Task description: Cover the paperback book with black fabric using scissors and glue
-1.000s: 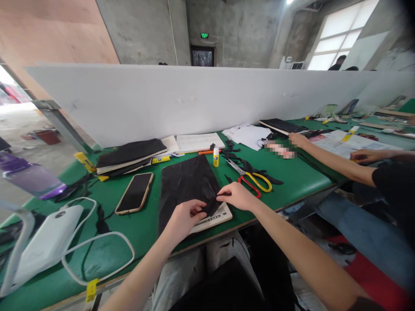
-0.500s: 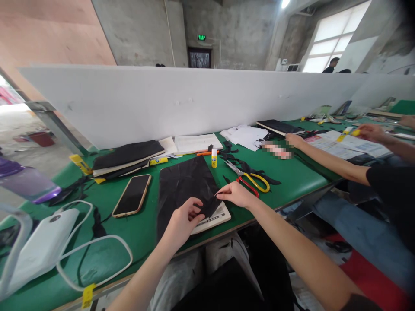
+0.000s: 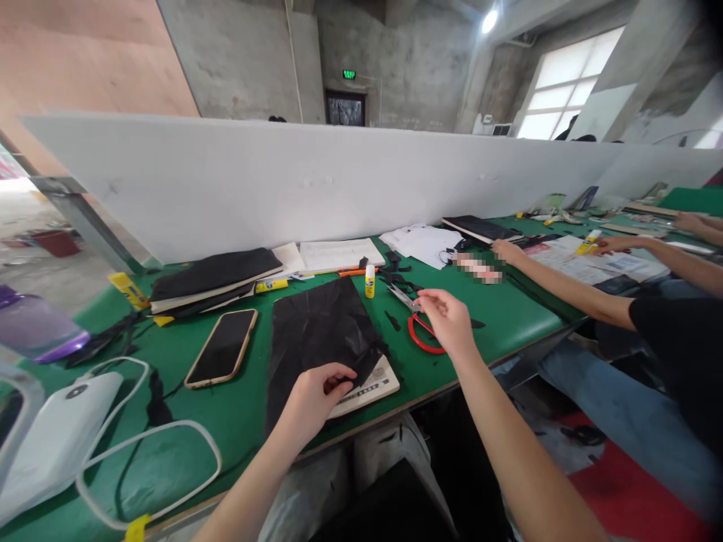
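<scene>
A sheet of black paper lies over a printed book, whose lower right corner shows under the folded edge. My left hand pinches the black paper's lower edge between thumb and fingers. Over a pair of scissors with red and yellow handles is my right hand. Its thumb and fingertips are pressed together close to the scissors' pivot; whatever is between them is too small to make out. The hand hides the scissors' yellow handle. A glue stick stands upright at the paper's top right.
A phone, a white power bank with a cable and a purple bottle lie left. Black-covered books and white papers line the partition. At right, a co-worker's arms reach over the table.
My right hand has left the black paper's corner and moved right and up, over the scissors. My left hand stays on the paper. The view has shifted slightly.
</scene>
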The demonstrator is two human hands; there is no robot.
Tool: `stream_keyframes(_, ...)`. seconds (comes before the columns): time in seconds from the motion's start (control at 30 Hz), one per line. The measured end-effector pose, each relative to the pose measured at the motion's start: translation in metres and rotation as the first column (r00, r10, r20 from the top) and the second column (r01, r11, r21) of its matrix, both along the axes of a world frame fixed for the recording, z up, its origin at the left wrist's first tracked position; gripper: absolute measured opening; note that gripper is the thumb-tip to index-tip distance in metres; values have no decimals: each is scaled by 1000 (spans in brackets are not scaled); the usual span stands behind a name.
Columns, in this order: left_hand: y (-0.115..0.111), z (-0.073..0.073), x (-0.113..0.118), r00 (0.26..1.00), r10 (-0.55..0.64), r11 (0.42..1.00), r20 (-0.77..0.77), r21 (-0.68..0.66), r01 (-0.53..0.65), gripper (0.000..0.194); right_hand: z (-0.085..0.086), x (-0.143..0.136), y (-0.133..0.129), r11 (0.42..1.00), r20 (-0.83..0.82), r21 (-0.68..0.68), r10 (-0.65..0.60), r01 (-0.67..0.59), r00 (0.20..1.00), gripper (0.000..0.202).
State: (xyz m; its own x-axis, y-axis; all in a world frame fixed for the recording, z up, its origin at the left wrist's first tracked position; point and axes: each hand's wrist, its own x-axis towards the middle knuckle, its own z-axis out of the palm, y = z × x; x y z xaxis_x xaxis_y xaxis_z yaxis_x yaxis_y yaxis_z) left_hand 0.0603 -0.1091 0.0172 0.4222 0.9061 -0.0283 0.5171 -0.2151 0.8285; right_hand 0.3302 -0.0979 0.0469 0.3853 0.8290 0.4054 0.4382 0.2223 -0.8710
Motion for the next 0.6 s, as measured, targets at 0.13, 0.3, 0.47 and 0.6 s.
stream_keyframes(0.13,0,3,1,999,12,1000,-34,4,-12,25,-3,14,25,994,194,-47,-85,95,977,22)
stream_keyframes(0.3,0,-2,0,998,47,999,-33,-16,-48,30,-12,-10,81,979,269,-206,57,-1,962,25)
stream_keyframes(0.47,-1,-5,0,998,58,998,-18,5,-58,30,-22,-37,129,943,236,-333,68,15,969,39)
stream_keyframes(0.6,-1,-9,0,996,86,996,-28,30,-85,34,-21,-46,137,947,154,-322,46,6,987,15)
